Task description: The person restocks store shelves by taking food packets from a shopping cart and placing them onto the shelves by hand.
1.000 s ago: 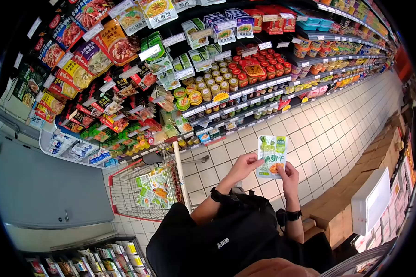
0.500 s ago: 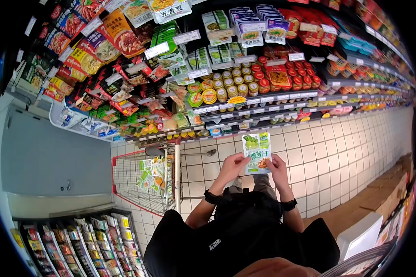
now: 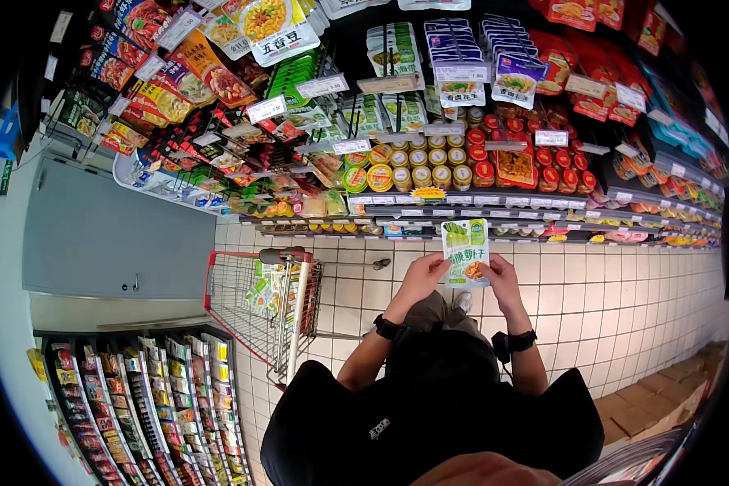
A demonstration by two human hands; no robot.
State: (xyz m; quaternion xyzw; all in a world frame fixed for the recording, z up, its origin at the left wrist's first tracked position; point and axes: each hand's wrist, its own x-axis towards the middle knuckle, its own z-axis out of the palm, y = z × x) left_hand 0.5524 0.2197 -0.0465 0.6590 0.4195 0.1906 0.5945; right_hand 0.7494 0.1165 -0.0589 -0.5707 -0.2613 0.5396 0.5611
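A white and green food pouch (image 3: 466, 251) with a vegetable picture and Chinese lettering is held upright in front of my body. My left hand (image 3: 424, 277) pinches its left edge. On the opposite edge, my right hand (image 3: 504, 282) grips it between thumb and fingers. Beyond the pouch is the lower edge of a stocked shelf (image 3: 494, 200). To my left stands a shopping cart (image 3: 301, 308) with several similar green and white pouches (image 3: 269, 289) lying inside.
Jars (image 3: 437, 162) and hanging packets (image 3: 462, 73) fill the racks ahead. A grey door (image 3: 121, 227) is at the left, above another rack of packets (image 3: 146, 405). Brown cardboard boxes (image 3: 656, 397) line the right side of the tiled floor (image 3: 567, 308).
The view has shifted, with the shelf goods appearing larger and further right. Both hands still hold the pouch, now slightly higher and further right in view. A shoe now shows below it.
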